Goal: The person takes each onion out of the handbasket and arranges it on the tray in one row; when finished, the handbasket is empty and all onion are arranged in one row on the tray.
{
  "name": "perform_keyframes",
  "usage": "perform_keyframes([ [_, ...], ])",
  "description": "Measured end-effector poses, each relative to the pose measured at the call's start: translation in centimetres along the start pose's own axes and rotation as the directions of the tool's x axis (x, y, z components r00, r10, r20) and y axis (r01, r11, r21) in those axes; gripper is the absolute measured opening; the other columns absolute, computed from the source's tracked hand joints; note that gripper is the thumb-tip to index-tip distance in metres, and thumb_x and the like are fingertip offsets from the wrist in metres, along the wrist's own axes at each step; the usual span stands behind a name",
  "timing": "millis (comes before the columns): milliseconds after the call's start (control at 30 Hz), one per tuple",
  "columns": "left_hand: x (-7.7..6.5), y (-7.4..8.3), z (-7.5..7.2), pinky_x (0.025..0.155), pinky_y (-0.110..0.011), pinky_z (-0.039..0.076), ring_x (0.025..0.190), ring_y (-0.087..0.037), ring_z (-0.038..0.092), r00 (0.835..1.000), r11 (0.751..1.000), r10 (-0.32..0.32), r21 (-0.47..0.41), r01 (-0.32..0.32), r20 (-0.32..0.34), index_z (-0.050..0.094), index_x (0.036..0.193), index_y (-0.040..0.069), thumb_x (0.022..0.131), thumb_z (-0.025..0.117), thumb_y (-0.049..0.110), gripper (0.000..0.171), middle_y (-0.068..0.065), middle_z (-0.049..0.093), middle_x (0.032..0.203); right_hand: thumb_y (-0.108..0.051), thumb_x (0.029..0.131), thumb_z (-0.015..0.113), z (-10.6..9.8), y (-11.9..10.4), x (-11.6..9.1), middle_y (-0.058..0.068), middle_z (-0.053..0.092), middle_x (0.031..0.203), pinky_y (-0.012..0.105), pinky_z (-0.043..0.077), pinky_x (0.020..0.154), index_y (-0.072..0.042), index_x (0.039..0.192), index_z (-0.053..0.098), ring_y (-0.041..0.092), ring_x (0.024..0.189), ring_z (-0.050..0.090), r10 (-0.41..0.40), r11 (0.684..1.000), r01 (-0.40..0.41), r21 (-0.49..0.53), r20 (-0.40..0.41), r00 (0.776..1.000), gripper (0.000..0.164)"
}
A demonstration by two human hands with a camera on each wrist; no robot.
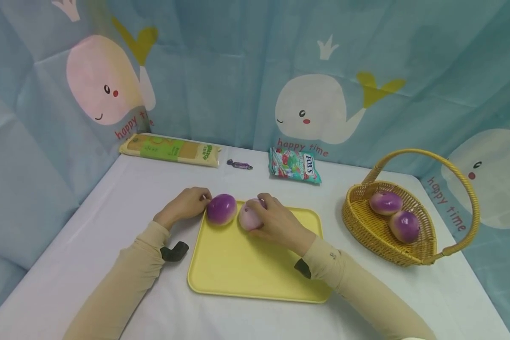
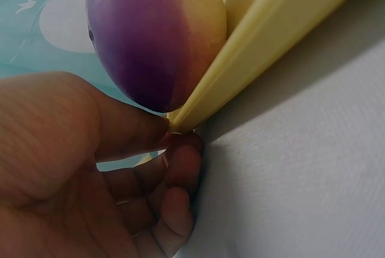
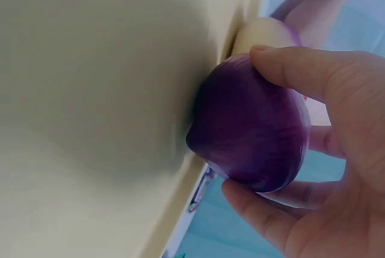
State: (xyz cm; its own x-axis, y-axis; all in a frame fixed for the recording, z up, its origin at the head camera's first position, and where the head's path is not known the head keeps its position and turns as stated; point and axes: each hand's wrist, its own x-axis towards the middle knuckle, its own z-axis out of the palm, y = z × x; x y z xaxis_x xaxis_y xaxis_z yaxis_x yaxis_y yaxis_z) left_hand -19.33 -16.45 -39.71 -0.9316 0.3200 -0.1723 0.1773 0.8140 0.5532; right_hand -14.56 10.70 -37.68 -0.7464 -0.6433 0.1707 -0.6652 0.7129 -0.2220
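Observation:
My left hand (image 1: 188,203) pinches the rim at the far left corner of a yellow tray (image 1: 255,269). In the left wrist view, the thumb and fingertips meet at the tray's edge, just below a glossy purple and cream turnip-like vegetable (image 2: 150,35). That vegetable lies inside the same corner. My right hand (image 1: 280,224) holds a purple onion (image 3: 249,125) beside it, thumb on one side and fingers round the other. The onion is close over the tray's far edge, its pointed end towards the tray in the right wrist view.
To the right stands a wicker basket (image 1: 367,233) with a tall handle and two purple and cream vegetables (image 1: 405,226). Along the back lie a long yellow-green packet (image 1: 170,150), a small purple wrapped candy (image 1: 241,165) and a teal FOX'S bag (image 1: 294,165). A patterned curtain (image 1: 221,85) hangs behind.

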Motion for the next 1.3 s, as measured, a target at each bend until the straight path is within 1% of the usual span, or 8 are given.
perform_keyframes([
  [267, 0.0, -0.1, 0.1, 0.08, -0.042, 0.05, 0.086, -0.025, 0.058, 1.0, 1.0, 0.009, -0.004, -0.009, -0.005, 0.066, 0.107, 0.001, 0.097, 0.049, 0.01, 0.022, -0.017, 0.068, 0.099, -0.028, 0.078, 0.082, 0.2, -0.5, 0.8, 0.02, 0.054, 0.13, 0.042, 0.053, 0.095, -0.013, 0.13, 0.054, 0.032, 0.11, 0.06, -0.043, 0.999, 0.043, -0.009, -0.003, 0.999, 0.061],
  [533, 0.1, -0.1, 0.1, 0.081, -0.042, 0.051, 0.087, -0.025, 0.059, 1.0, 1.0, 0.004, -0.01, -0.004, 0.002, 0.066, 0.109, 0.001, 0.097, 0.049, 0.012, 0.023, -0.017, 0.068, 0.1, -0.028, 0.08, 0.081, 0.2, -0.3, 0.5, 0.025, 0.05, 0.137, 0.046, 0.051, 0.099, -0.013, 0.137, 0.048, 0.038, 0.118, 0.058, -0.033, 0.999, 0.033, -0.005, 0.018, 0.999, 0.067],
  [733, 0.0, -0.1, 0.1, 0.082, -0.043, 0.051, 0.089, -0.026, 0.06, 1.0, 1.0, 0.0, -0.011, 0.0, 0.01, 0.066, 0.109, 0.001, 0.097, 0.049, 0.013, 0.024, -0.017, 0.068, 0.102, -0.037, 0.082, 0.077, -0.9, 0.3, -0.5, 0.023, 0.045, 0.145, 0.049, 0.05, 0.099, -0.016, 0.142, 0.046, 0.04, 0.127, 0.053, 0.063, 0.998, -0.063, -0.004, 0.042, 0.997, 0.071],
  [900, -0.1, 0.0, -0.1, 0.082, -0.043, 0.051, 0.088, -0.025, 0.06, 1.0, 1.0, 0.001, -0.014, -0.001, 0.014, 0.066, 0.11, 0.001, 0.097, 0.049, 0.013, 0.024, -0.017, 0.068, 0.102, -0.038, 0.089, 0.069, -3.8, 3.3, -3.1, 0.02, 0.051, 0.142, 0.053, 0.047, 0.101, -0.01, 0.141, 0.049, 0.038, 0.128, 0.052, 0.152, 0.987, -0.154, -0.046, -0.049, 0.987, 0.062],
  [1000, -0.1, 0.0, -0.2, 0.083, -0.043, 0.051, 0.089, -0.025, 0.06, 1.0, 1.0, 0.0, -0.016, 0.0, 0.014, 0.066, 0.11, 0.001, 0.097, 0.049, 0.013, 0.024, -0.017, 0.068, 0.102, -0.032, 0.091, 0.067, -6.2, 6.1, -5.4, 0.022, 0.056, 0.135, 0.055, 0.046, 0.102, -0.005, 0.135, 0.054, 0.04, 0.124, 0.054, 0.229, 0.97, -0.238, -0.054, -0.133, 0.964, 0.053],
  [1100, 0.0, 0.0, -0.3, 0.083, -0.044, 0.051, 0.089, -0.026, 0.06, 1.0, 1.0, 0.002, -0.013, -0.002, 0.014, 0.066, 0.109, 0.001, 0.097, 0.049, 0.012, 0.023, -0.017, 0.068, 0.102, -0.025, 0.093, 0.065, -8.5, 8.9, -7.8, 0.025, 0.057, 0.131, 0.059, 0.043, 0.1, -0.002, 0.13, 0.057, 0.043, 0.121, 0.054, 0.337, 0.934, -0.352, -0.056, -0.188, 0.923, 0.045],
  [1200, 0.0, -0.1, -0.3, 0.084, -0.045, 0.051, 0.091, -0.027, 0.061, 1.0, 1.0, 0.0, -0.011, 0.001, 0.014, 0.066, 0.109, 0.001, 0.097, 0.049, 0.012, 0.024, -0.018, 0.068, 0.103, -0.022, 0.094, 0.061, -10.4, 11.3, -10.4, 0.028, 0.058, 0.125, 0.062, 0.043, 0.093, 0.0, 0.126, 0.058, 0.047, 0.113, 0.054, 0.441, 0.882, -0.464, -0.082, -0.2, 0.875, 0.039],
  [1300, -0.1, -0.2, -0.2, 0.086, -0.046, 0.051, 0.094, -0.029, 0.061, 1.0, 1.0, -0.003, -0.017, 0.004, 0.019, 0.066, 0.11, 0.001, 0.097, 0.049, 0.013, 0.024, -0.019, 0.068, 0.105, -0.026, 0.095, 0.058, -11.7, 13.3, -12.8, 0.033, 0.055, 0.12, 0.065, 0.043, 0.083, 0.001, 0.128, 0.054, 0.052, 0.105, 0.053, 0.562, 0.802, -0.583, -0.134, -0.161, 0.811, 0.042],
])
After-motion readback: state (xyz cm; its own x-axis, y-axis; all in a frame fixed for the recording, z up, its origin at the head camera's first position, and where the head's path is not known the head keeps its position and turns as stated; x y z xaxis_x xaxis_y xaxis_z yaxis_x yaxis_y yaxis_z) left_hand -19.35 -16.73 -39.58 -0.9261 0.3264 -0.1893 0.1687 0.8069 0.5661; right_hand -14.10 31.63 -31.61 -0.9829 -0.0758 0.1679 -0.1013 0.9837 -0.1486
